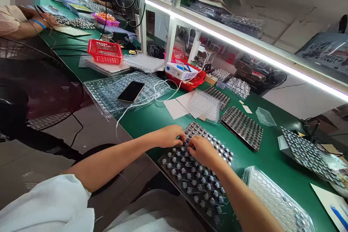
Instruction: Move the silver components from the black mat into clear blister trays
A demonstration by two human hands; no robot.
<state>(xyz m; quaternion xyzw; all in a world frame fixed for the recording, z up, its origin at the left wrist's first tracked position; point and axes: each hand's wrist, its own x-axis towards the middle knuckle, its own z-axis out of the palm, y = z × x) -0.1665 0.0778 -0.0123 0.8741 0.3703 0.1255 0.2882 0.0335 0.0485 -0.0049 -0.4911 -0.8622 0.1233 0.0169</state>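
Observation:
A dark tray lies at the table's near edge, filled with rows of small round metal parts, many with thin wire leads sticking out. Over its middle, my left hand has thumb and fingers pinched together near one of the parts. Close to its right, my right hand is bent down with its fingertips closed among the rows. Whatever sits between the fingers of either hand is too small or hidden to name. Both sets of fingertips are a short gap apart.
Beside the tray on the right is a clear plastic blister tray. Another filled dark tray lies behind. A phone rests on plastic sheets, with a white cable nearby. Red baskets stand farther back; a co-worker's hand is far left.

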